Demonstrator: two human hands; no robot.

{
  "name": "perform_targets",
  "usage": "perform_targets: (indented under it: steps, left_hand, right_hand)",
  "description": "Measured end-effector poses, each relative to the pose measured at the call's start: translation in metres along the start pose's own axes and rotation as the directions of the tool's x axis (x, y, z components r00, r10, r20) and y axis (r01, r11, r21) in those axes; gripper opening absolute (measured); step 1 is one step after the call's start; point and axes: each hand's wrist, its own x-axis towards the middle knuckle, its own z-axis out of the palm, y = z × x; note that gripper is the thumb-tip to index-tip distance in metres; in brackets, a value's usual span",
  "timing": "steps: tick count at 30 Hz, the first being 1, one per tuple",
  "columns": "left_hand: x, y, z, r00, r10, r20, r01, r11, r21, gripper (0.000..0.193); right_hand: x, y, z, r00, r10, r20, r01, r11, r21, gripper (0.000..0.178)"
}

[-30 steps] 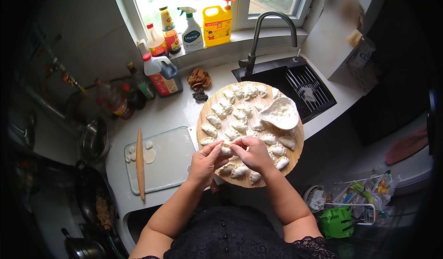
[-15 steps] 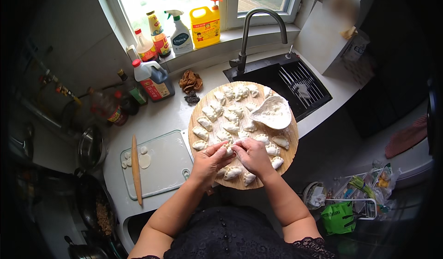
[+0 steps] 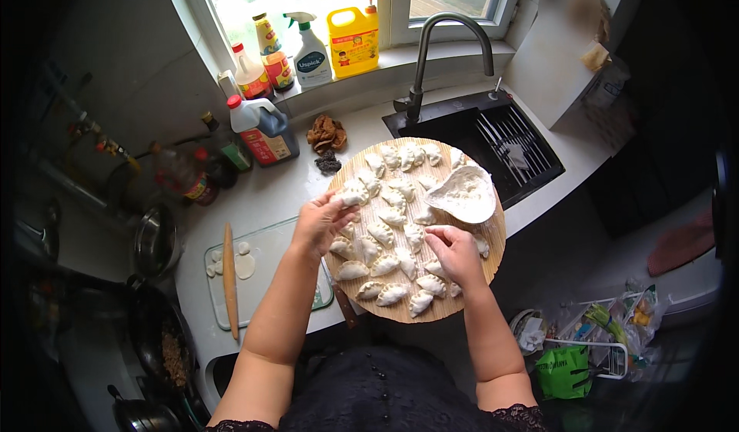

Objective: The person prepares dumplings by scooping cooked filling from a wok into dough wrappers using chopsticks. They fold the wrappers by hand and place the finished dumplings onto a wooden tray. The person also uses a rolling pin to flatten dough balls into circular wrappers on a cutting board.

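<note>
Rows of white pleated dumplings [image 3: 382, 265] lie on a round wooden board [image 3: 493, 259]. At the board's left edge, my left hand [image 3: 319, 223] pinches a dumpling [image 3: 353, 194] among the others there. Over the right part of the board is my right hand [image 3: 456, 253], its fingers curled together with nothing visible in them, near another dumpling [image 3: 415, 236]. A white flour-coated bowl [image 3: 463, 193] rests on the board's far right side. Left of the board, a wooden rolling pin [image 3: 230, 282] lies across a glass cutting board [image 3: 269, 309], beside a flat dough wrapper [image 3: 245, 266] and small dough pieces.
A black sink [image 3: 435, 128] with a tall faucet [image 3: 420, 63] lies beyond the board. Bottles and a yellow jug [image 3: 354, 47] line the sill; a large sauce jug [image 3: 265, 136] stands on the counter. A wok [image 3: 165, 340] with brown filling is at the lower left.
My hands have parted: the left moved to the board's left edge, the right moved rightward. The dumpling they pinched together is gone from between them. The whole view has shifted slightly.
</note>
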Motion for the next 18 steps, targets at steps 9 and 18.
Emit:
perform_targets:
  steps: [9,18]
  left_hand:
    - [-0.008,0.023,-0.028,0.988,0.012,-0.154,-0.019,0.999,-0.045,0.024]
    - [-0.047,0.009,-0.051,0.989,-0.042,-0.143,0.044,0.999,0.013,0.035]
  right_hand:
    - [0.127,-0.028,0.086,0.971,-0.126,0.204,0.226,0.763,-0.606,0.033]
    - [0.170,-0.017,0.069,0.960,-0.020,0.281,0.238,0.589,-0.772,0.030]
